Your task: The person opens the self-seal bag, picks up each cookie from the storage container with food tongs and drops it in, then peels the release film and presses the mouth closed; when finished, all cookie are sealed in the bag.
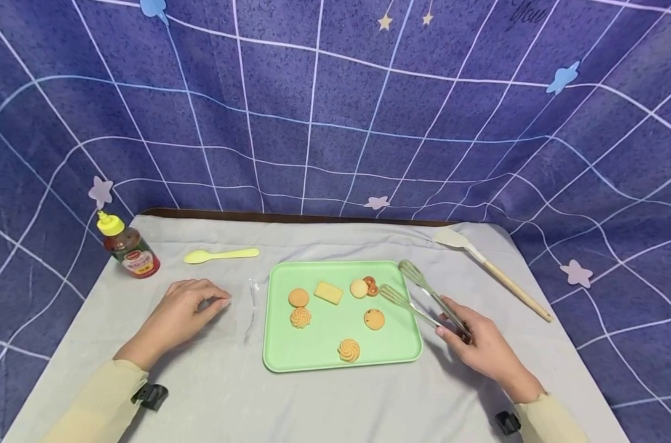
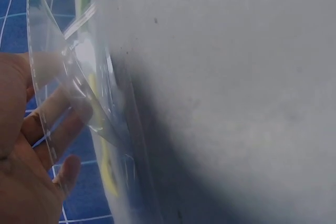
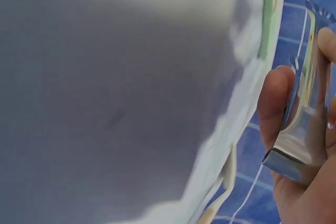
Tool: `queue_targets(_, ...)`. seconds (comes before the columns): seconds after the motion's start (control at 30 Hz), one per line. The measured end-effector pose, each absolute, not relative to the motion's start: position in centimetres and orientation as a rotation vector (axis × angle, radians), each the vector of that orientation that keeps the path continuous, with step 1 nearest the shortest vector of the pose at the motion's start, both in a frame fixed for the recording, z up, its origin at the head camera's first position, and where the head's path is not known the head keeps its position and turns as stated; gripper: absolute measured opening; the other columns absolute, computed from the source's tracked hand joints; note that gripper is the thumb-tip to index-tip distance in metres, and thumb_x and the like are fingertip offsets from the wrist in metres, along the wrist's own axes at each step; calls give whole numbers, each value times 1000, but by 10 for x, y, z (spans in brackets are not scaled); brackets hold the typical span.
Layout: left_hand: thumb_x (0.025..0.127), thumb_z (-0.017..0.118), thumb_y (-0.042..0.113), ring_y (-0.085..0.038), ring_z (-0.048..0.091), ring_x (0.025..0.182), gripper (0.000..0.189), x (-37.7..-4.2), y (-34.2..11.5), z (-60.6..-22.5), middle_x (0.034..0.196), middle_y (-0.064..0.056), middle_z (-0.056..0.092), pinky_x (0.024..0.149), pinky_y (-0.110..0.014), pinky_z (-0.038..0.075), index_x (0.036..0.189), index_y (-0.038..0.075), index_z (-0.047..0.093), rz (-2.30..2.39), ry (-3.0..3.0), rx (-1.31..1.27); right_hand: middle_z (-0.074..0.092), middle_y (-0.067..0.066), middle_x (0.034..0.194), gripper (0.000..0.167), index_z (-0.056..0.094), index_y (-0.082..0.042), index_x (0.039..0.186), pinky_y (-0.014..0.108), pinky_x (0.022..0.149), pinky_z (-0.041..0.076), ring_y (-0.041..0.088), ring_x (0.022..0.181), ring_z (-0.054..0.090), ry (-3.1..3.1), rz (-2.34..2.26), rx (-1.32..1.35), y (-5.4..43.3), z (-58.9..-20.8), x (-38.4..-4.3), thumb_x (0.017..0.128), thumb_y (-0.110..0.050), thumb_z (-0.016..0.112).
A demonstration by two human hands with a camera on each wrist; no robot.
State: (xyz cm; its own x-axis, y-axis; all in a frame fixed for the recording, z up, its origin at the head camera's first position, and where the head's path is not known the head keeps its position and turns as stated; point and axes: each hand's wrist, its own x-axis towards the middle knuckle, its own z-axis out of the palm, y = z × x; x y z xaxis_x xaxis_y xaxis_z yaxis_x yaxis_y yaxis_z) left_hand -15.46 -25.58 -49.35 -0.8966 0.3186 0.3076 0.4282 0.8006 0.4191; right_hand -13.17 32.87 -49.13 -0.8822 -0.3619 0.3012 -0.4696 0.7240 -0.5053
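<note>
My left hand point(image 1: 188, 314) pinches a clear plastic bag point(image 1: 251, 307) between thumb and fingertips, left of the green tray point(image 1: 319, 363). Through the film in the left wrist view, creases of the bag point(image 2: 79, 56) run together near the fingertips. My right hand point(image 1: 482, 344) grips metal tongs point(image 1: 429, 292) near their closed end, arms spread. One slotted tip hangs over the tray's right side, close to a pretzel point(image 1: 372, 287) and a pale round cookie point(image 1: 359, 288); the other is by the tray's far right corner. No cookie is between them.
The tray also carries a rectangular biscuit point(image 1: 328, 293), swirl cookies point(image 1: 349, 350) and round cookies point(image 1: 374, 319). A yellow spoon point(image 1: 221, 255) lies behind my left hand, and a yellow-capped squeeze bottle point(image 1: 133, 249) stands far left. A wooden-handled spatula point(image 1: 502, 277) lies far right.
</note>
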Motion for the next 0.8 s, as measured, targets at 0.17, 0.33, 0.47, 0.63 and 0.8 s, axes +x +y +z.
queue_targets(0.17, 91, 79, 15, -24, 66, 93, 9, -155, -256, -494, 94, 9, 70, 95, -53, 37, 99, 17, 79, -732, -2777, -569, 69, 3, 119, 57, 57, -13, 144, 28, 64, 48, 10, 76, 59, -2778, 881, 760, 308, -486, -139, 94, -31, 77)
queue_targets(0.33, 91, 80, 15, -22, 66, 92, 9, -155, -256, -494, 94, 11, 70, 95, -53, 37, 99, 17, 79, -760, -2760, -571, 68, -2, 98, 58, 58, -15, 142, 26, 52, 44, 6, 58, 50, -2844, 956, 839, 282, -478, -146, 93, -41, 75)
queue_targets(0.47, 90, 80, 14, -20, 66, 91, 9, -154, -257, -494, 93, 12, 70, 94, -52, 37, 98, 17, 79, -777, -2725, -590, 68, -5, 96, 54, 59, -16, 140, 24, 50, 44, 4, 57, 49, -2847, 999, 963, 262, -475, -152, 93, -40, 75)
queue_targets(0.63, 89, 80, 13, -18, 66, 90, 10, -153, -259, -494, 94, 13, 70, 93, -51, 38, 98, 17, 79, -786, -2695, -615, 58, -12, 81, 54, 60, -16, 139, 24, 55, 44, 4, 58, 47, -2814, 878, 1126, 242, -473, -156, 94, -42, 74)
queue_targets(0.8, 90, 80, 13, -18, 66, 90, 9, -152, -260, -493, 94, 13, 70, 93, -51, 38, 98, 17, 79, -797, -2694, -622, 58, -15, 85, 52, 61, -16, 138, 24, 60, 45, 3, 61, 50, -2773, 770, 1206, 227, -472, -161, 95, -43, 72)
